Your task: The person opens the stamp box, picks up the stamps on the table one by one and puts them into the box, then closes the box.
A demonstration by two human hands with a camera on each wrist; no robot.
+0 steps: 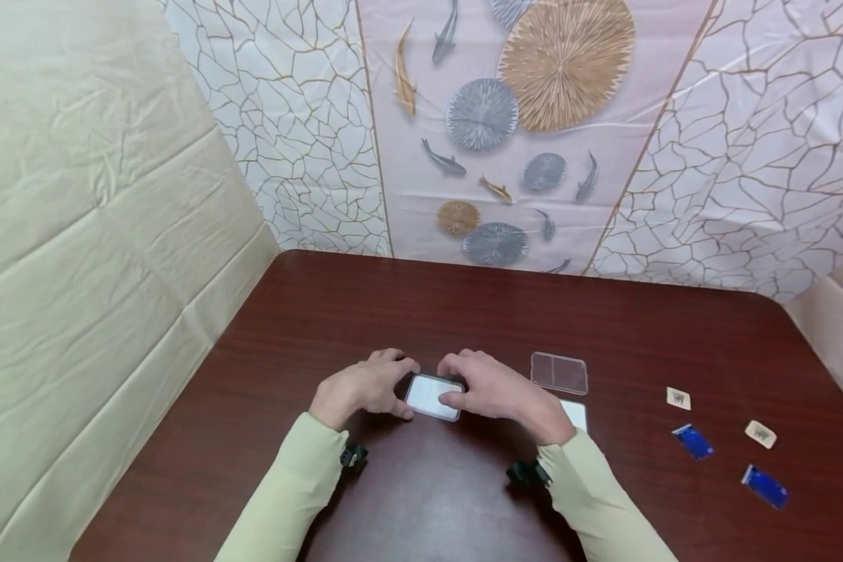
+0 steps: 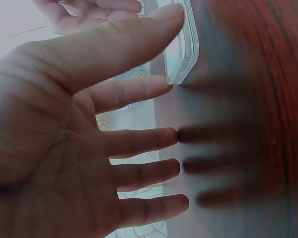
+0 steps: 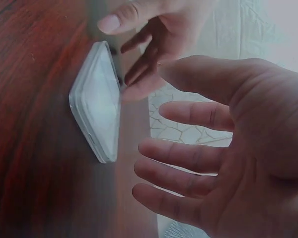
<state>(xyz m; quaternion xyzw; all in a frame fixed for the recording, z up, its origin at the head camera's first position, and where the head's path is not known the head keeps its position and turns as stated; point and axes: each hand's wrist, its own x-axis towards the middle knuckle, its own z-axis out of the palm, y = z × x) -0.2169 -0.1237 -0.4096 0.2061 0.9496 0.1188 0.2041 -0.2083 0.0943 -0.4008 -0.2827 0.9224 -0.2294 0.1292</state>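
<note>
I watch both hands at the middle of the tabletop point(image 1: 400, 499), with a clear-edged plastic case point(image 1: 425, 394), white on its face, lying flat between them. The left hand point(image 1: 368, 384) is wide, its fingers spread and fairly straight; its thumb and index finger come close to the case's left end, but I cannot tell whether they touch it. The right hand point(image 1: 495, 388) is wide too and holds nothing: my right wrist view shows its fingers apart from the case, and from the head camera its thumb overlaps the right end.

Right of that hand I see a transparent cover point(image 1: 560, 373), and just nearer, a white-faced rectangle point(image 1: 574, 414) partly hidden by the right forearm. Farther right lie two beige tiles point(image 1: 678, 399) and two blue packets point(image 1: 692, 442), one of each pair farther right and nearer. A patterned cloth point(image 1: 562, 78) hangs beyond the far edge.
</note>
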